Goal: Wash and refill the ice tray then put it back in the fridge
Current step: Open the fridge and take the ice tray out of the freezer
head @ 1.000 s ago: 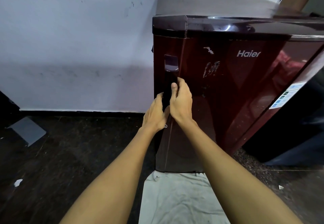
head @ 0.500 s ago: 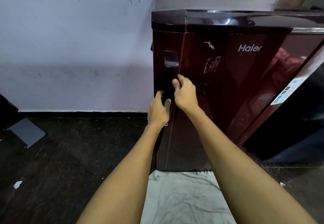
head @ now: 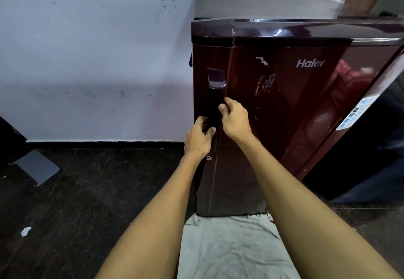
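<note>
A small dark-red fridge (head: 284, 115) stands on the dark floor (head: 76, 202) against the white wall (head: 87, 60), its door facing the person. The door looks slightly ajar at its top left corner, where a thin gap shows between the door cap and the cabinet behind; whether the seal has fully parted cannot be told. The ice tray is nowhere in sight.

A long dark handle (head: 215, 95) runs vertically near the door's left edge. The left hand (head: 199, 140) grasps the lower part of this handle, fingers curled round its left side and thumb pressed across its front. The right hand (head: 235, 119) grips the handle just above, thumb on the front face and fingers wrapped behind the right side. The two hands sit just beside each other, left below right; both forearms reach up from the bottom edge of the view.

A small round keyhole (head: 208, 158) lies on the door just below the left wrist. The white brand lettering (head: 310, 63) sits in the door's upper right part, with scuffed pale marks (head: 265, 82) to its left. A label sticker (head: 356, 112) shows on the fridge's right side.

A pale grey cloth (head: 229, 250) lies on the floor at the door's bottom edge, between the forearms. A flat grey piece (head: 37, 166) rests on the floor near the wall at the left, and a small white scrap (head: 25, 231) lies nearer the bottom left corner.
</note>
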Motion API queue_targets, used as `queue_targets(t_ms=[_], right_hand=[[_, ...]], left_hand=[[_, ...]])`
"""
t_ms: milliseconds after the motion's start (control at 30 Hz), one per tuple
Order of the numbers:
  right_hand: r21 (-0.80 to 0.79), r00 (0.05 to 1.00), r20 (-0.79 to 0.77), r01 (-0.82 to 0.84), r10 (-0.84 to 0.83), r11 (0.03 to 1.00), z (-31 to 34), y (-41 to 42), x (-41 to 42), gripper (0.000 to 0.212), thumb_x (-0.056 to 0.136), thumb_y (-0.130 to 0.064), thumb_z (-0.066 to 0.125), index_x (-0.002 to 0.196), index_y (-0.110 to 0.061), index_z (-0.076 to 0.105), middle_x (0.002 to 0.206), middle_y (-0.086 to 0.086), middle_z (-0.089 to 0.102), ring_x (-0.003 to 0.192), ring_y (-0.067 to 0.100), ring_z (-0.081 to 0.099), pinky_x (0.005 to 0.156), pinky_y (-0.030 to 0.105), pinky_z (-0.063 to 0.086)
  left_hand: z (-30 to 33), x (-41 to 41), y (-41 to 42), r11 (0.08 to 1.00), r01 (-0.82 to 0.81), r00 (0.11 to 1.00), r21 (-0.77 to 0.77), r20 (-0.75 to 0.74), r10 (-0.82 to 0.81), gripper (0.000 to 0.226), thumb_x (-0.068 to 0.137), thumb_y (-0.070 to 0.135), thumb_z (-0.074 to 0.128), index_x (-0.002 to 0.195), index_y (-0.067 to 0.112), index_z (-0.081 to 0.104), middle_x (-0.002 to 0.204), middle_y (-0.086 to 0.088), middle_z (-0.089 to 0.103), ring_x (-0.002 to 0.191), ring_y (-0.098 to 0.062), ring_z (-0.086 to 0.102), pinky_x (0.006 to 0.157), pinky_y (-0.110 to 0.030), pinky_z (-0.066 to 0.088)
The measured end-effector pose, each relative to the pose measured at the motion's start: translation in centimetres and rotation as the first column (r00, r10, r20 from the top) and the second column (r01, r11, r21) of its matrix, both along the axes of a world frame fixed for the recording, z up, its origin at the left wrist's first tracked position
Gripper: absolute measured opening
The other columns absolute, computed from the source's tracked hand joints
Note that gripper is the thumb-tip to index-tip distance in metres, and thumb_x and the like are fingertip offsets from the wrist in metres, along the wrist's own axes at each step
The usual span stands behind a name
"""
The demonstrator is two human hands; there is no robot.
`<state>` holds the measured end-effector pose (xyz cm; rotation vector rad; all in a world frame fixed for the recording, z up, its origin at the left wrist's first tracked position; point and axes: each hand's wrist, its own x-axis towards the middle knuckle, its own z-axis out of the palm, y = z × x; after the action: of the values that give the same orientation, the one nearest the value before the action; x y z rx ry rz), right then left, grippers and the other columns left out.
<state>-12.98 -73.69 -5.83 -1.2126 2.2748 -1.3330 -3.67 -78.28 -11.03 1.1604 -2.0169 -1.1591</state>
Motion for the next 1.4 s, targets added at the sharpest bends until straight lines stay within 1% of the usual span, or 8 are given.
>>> queue_targets(t_ms=[100, 300, 433, 567, 733, 867, 1000, 1400], right_hand=[[-0.037, 1.000, 0.010, -0.012, 0.012, 0.999, -0.6, 2.0, 0.6, 0.036, 0.101, -0.020, 0.041, 0.129, -0.001, 0.050, 0.104, 0.001, 0.050, 0.099, 0.015, 0.050, 0.097, 0.039, 0.046], [-0.082, 0.997, 0.073, -0.009, 0.015, 0.997, -1.0, 7.9, 2.2, 0.039, 0.100, -0.017, 0.044, 0.135, 0.001, 0.045, 0.113, 0.005, 0.055, 0.112, 0.023, 0.055, 0.097, 0.042, 0.048], [-0.106, 0.997, 0.077, 0.033, -0.025, 0.994, -1.1, 13.1, 3.5, 0.037, 0.100, -0.016, 0.044, 0.132, 0.001, 0.048, 0.106, -0.001, 0.053, 0.099, 0.015, 0.055, 0.090, 0.033, 0.048], [-0.152, 0.993, 0.030, 0.119, -0.115, 0.981, -1.5, 18.2, 4.5, 0.031, 0.099, -0.015, 0.044, 0.124, -0.002, 0.056, 0.103, -0.004, 0.057, 0.092, 0.009, 0.054, 0.080, 0.012, 0.039], [-0.250, 0.967, 0.078, 0.255, -0.243, 0.934, -2.0, 24.3, 6.3, 0.028, 0.098, -0.019, 0.046, 0.125, -0.017, 0.056, 0.117, -0.005, 0.061, 0.108, 0.007, 0.058, 0.095, 0.026, 0.046], [-0.350, 0.931, 0.181, 0.363, -0.318, 0.864, -1.8, 28.2, 7.9, 0.036, 0.092, -0.018, 0.058, 0.127, -0.025, 0.053, 0.118, -0.005, 0.058, 0.101, 0.001, 0.060, 0.087, 0.016, 0.049], [-0.394, 0.883, 0.213, 0.470, -0.419, 0.790, -1.5, 31.6, 8.6, 0.045, 0.083, -0.018, 0.071, 0.123, -0.029, 0.055, 0.116, -0.005, 0.057, 0.100, 0.003, 0.060, 0.082, 0.017, 0.053], [-0.413, 0.786, 0.187, 0.608, -0.590, 0.678, -1.4, 38.9, 6.4, 0.043, 0.083, -0.003, 0.067, 0.115, -0.030, 0.058, 0.108, -0.006, 0.063, 0.092, 0.003, 0.063, 0.070, 0.008, 0.047]], left_hand=[[-0.3, 1.1, 1.5, 1.000, 0.017, 1.000, -0.013, 0.021, -0.017, 0.033, 0.093, 0.031, 0.057, 0.125, 0.022, 0.051, 0.115, 0.006, 0.063, 0.091, -0.013, 0.062, 0.080, -0.033, 0.048], [-0.4, 3.6, 7.0, 0.998, 0.060, 0.998, 0.007, -0.006, -0.060, 0.035, 0.091, 0.034, 0.061, 0.123, 0.022, 0.054, 0.103, 0.014, 0.060, 0.079, -0.003, 0.060, 0.073, -0.023, 0.042], [-1.1, 5.6, 11.5, 0.991, 0.132, 0.985, 0.025, -0.112, -0.128, 0.026, 0.093, 0.027, 0.059, 0.119, 0.021, 0.059, 0.113, 0.007, 0.066, 0.081, 0.000, 0.065, 0.075, -0.025, 0.055], [-1.7, 7.8, 16.2, 0.998, -0.007, 0.980, -0.057, -0.199, -0.005, 0.016, 0.093, 0.024, 0.059, 0.108, 0.021, 0.061, 0.105, 0.008, 0.064, 0.088, -0.005, 0.063, 0.070, -0.018, 0.050], [-2.2, 9.1, 19.7, 0.998, -0.059, 0.965, -0.031, -0.258, 0.049, 0.040, 0.089, 0.025, 0.063, 0.125, 0.018, 0.049, 0.120, 0.009, 0.050, 0.111, -0.016, 0.055, 0.085, -0.037, 0.052], [-2.6, 8.9, 21.4, 1.000, 0.019, 0.970, 0.017, -0.242, -0.014, 0.066, 0.085, 0.030, 0.069, 0.141, 0.016, 0.036, 0.140, 0.000, 0.042, 0.127, -0.015, 0.043, 0.103, -0.036, 0.042], [-2.6, 8.1, 24.3, 0.993, 0.118, 0.959, 0.027, -0.263, -0.107, 0.059, 0.084, 0.025, 0.071, 0.135, 0.012, 0.042, 0.128, 0.005, 0.042, 0.113, -0.006, 0.044, 0.090, -0.023, 0.038], [-2.9, 6.5, 31.5, 0.973, 0.229, 0.936, 0.009, -0.275, -0.218, 0.025, 0.086, 0.023, 0.068, 0.103, 0.020, 0.050, 0.112, 0.005, 0.045, 0.092, -0.015, 0.061, 0.068, -0.026, 0.047]])
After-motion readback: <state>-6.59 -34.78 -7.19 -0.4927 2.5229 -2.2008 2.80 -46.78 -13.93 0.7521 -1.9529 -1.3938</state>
